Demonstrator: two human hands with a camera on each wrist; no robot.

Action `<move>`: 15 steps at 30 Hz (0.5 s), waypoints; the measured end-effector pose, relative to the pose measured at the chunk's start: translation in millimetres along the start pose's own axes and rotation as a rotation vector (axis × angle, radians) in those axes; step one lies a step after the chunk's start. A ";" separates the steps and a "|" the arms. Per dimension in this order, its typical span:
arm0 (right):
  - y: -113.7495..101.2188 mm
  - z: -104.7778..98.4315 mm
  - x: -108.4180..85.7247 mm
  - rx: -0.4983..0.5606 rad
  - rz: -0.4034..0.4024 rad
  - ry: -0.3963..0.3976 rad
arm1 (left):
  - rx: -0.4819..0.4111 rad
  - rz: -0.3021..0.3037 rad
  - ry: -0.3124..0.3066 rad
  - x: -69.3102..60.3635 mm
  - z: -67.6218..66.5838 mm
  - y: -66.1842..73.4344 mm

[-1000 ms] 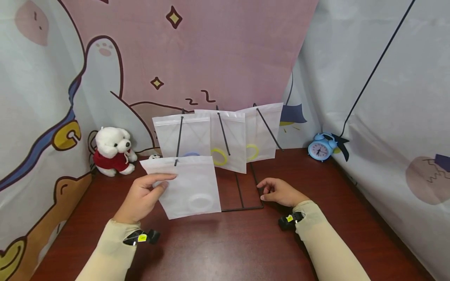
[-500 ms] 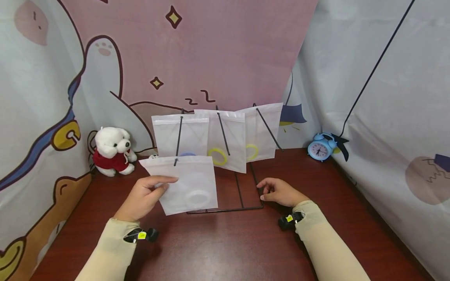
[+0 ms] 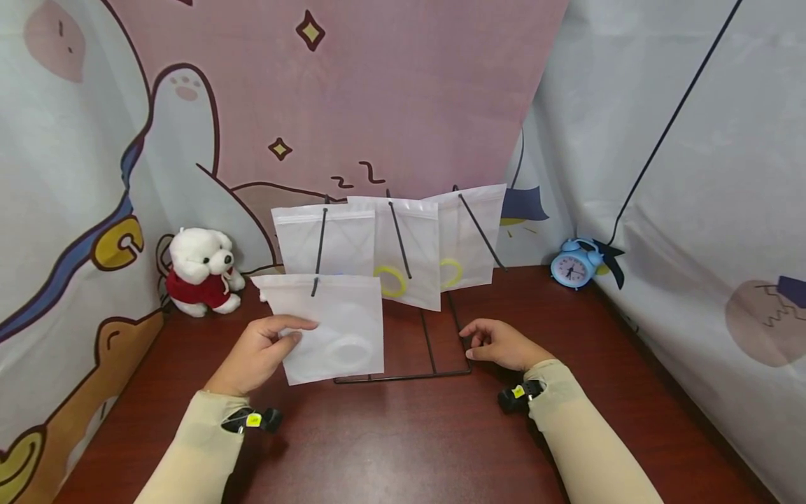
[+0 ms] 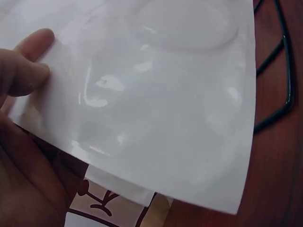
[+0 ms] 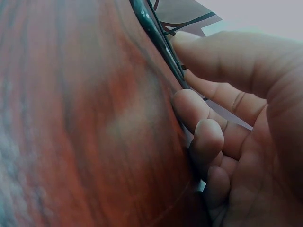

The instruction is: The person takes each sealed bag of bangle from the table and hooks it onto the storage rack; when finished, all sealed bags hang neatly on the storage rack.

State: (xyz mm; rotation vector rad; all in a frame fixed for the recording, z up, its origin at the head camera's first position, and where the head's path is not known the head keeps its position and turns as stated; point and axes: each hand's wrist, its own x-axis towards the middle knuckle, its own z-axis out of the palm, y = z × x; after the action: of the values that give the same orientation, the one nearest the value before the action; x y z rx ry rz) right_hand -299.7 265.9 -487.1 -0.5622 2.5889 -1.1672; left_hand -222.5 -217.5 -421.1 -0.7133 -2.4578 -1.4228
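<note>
My left hand [image 3: 252,350] pinches the left edge of a white zip bag [image 3: 334,325] between thumb and fingers. A pale ring shows faintly through this bag. The tip of a black wire hook [image 3: 320,245] passes through its top. On the same hook, further back, hangs another bag [image 3: 324,238], partly covered. Two more zip bags, a middle one [image 3: 415,238] and a right one [image 3: 475,231], hang on their own hooks with yellow rings inside. My right hand [image 3: 504,344] holds the right side of the wire rack's base [image 3: 434,375] near its front corner, fingers curled.
A white plush dog [image 3: 201,269] in a red top sits at the back left of the brown table [image 3: 390,441]. A blue alarm clock [image 3: 574,264] stands at the back right. Printed cloth walls [image 3: 403,91] surround the table.
The front bag has swung slightly left and back at its lower edge, and its top has risen a little. The right hand stays where it was on the rack.
</note>
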 end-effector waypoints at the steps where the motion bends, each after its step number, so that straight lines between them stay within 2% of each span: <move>1: -0.1 0.1 0.0 0.000 0.000 0.000 | -0.003 -0.008 0.006 -0.1 0.1 0.4; 8: 0.4 0.3 0.4 0.002 0.002 -0.005 | -0.010 -0.029 0.048 -0.7 0.6 4.1; 13: 1.8 0.0 1.1 0.009 0.004 -0.005 | -0.020 -0.016 0.088 0.0 2.4 6.5; 15: 2.5 -0.2 1.4 0.015 0.005 -0.007 | -0.046 0.008 0.117 0.6 4.0 8.4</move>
State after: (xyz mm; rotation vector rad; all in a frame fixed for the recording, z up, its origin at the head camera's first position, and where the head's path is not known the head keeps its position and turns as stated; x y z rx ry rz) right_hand -301.7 267.0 -489.0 -0.5556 2.5726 -1.1802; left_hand -218.5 -210.4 -416.5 -0.6294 -2.3379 -1.4785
